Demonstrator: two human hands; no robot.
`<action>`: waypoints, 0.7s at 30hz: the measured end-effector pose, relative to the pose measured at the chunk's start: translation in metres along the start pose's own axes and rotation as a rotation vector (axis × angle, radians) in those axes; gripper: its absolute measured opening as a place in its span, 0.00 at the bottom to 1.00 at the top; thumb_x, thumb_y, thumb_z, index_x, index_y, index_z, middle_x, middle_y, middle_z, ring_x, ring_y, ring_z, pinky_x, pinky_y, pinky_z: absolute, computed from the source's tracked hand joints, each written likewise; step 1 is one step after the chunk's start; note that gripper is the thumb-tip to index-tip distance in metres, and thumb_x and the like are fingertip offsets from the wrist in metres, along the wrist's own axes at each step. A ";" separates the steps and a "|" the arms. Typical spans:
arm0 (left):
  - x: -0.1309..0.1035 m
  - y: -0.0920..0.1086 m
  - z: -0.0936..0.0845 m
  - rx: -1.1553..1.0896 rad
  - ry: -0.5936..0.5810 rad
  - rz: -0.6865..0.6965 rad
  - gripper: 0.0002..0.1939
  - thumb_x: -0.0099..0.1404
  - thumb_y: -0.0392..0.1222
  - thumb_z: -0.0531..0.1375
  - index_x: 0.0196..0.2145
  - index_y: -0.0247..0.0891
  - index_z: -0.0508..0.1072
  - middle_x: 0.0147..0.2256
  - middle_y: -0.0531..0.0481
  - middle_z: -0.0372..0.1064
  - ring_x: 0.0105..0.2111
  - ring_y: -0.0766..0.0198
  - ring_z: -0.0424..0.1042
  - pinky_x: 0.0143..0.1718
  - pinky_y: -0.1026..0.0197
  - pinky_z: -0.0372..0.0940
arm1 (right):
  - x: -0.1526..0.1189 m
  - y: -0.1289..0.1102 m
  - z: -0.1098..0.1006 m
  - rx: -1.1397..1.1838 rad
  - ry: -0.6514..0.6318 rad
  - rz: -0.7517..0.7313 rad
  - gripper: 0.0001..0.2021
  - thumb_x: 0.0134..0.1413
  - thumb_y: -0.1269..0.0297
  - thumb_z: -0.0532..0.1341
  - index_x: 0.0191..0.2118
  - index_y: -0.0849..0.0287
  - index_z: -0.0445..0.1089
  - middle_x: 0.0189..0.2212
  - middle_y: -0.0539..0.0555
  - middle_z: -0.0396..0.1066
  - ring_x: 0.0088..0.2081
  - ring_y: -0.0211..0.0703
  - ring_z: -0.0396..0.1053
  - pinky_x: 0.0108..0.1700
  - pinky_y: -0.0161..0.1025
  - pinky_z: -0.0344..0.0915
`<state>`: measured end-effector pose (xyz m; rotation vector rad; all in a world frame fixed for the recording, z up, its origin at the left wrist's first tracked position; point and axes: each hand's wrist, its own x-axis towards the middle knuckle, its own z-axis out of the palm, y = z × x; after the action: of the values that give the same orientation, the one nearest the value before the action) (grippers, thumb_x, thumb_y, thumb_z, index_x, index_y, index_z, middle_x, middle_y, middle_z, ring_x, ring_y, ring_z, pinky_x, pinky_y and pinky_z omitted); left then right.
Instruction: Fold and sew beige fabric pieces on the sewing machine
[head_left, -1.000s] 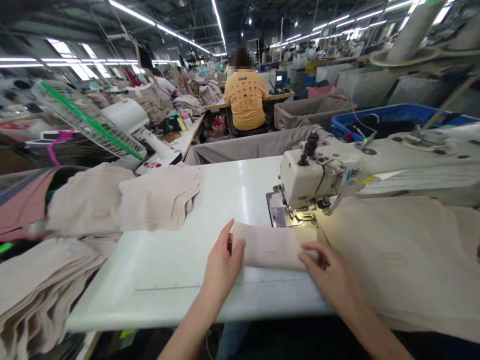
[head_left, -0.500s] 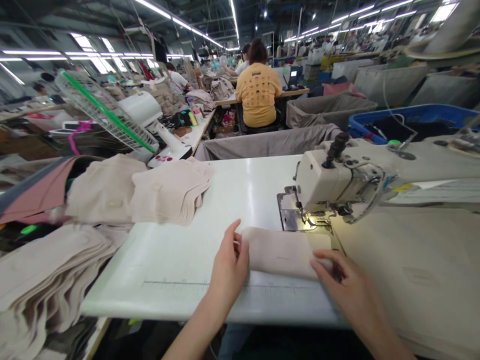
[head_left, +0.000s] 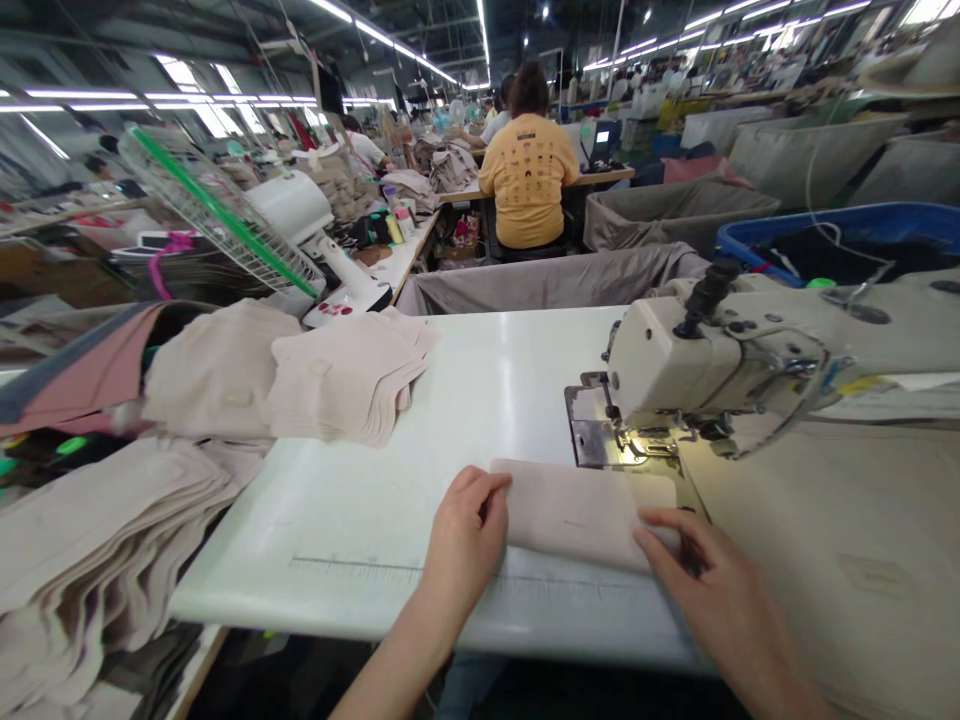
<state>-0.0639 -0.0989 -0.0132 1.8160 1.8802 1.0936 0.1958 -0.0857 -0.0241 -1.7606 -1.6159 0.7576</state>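
Note:
A beige fabric piece [head_left: 577,505], a long rectangle with a short dark mark on it, lies on the white sewing table [head_left: 337,510] just in front of the sewing machine [head_left: 667,350]. My left hand [head_left: 472,525] pinches its left end between thumb and fingers. At the right end, my right hand [head_left: 694,560] has thumb and fingers closed on the fabric's edge. The metal needle plate [head_left: 589,435] sits just beyond the fabric, lit by a small lamp. The fabric is not under the needle.
Stacked beige pieces [head_left: 345,380] lie at the table's back left, and more cut pieces [head_left: 112,530] hang at the left. A white fan [head_left: 292,215] stands behind them. A cloth-lined bin [head_left: 540,285] borders the far edge; a person in yellow [head_left: 529,180] sits beyond.
My left fingers have closed onto the fabric's left end, where they were more spread before. The right hand keeps its hold. The whole view has shifted slightly.

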 end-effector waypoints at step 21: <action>0.007 0.002 -0.004 0.035 -0.029 -0.041 0.14 0.66 0.33 0.54 0.38 0.37 0.80 0.31 0.48 0.72 0.33 0.62 0.73 0.39 0.58 0.72 | 0.002 0.001 0.000 -0.023 -0.013 -0.002 0.17 0.49 0.45 0.61 0.35 0.51 0.79 0.33 0.54 0.80 0.30 0.48 0.75 0.35 0.41 0.72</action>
<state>-0.0662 -0.0938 -0.0076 1.7937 1.9221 1.0212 0.1963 -0.0836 -0.0247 -1.7731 -1.6408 0.7547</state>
